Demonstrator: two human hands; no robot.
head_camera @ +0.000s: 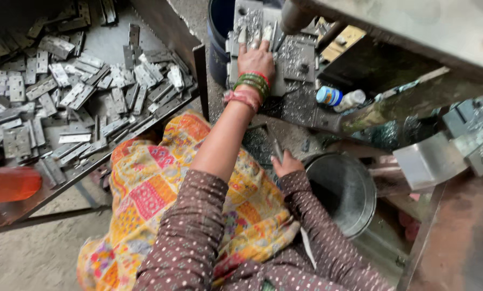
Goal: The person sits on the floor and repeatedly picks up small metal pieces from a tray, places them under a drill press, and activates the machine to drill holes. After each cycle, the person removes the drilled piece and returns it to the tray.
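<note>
- Head view: the left hand (256,58) is stretched forward onto the machine bed, fingers flat and slightly spread, pressing on a grey metal plate (250,24) that sits in the fixture.
- That plate is the piece in hand. It lies at the top centre, against the fixture block (299,58), just right of the blue drum (219,32).
- The right hand (287,163) rests low by the lap, at the rim of the steel bucket (345,189). A thin grey sliver (277,149) stands at its fingers. I cannot tell whether it is pinched or only touched.
- Step, as I read it: seating or steadying the plate on the bed. The hand is pressing, not lifting.
- The loose hinge leaves (80,91) are heaped in the tray on the left, well apart from both hands.
- Swarf (287,110) is spread over the bed below the wrist, and a small blue-capped bottle (338,98) lies just beside it.
- Any next move calls for the plate to sit square against the block, with fingertips kept off the plate's edges and the forearm off the chips.
- Risk: bangles (252,83) at the wrist sit close to the fixture and could snag.
</note>
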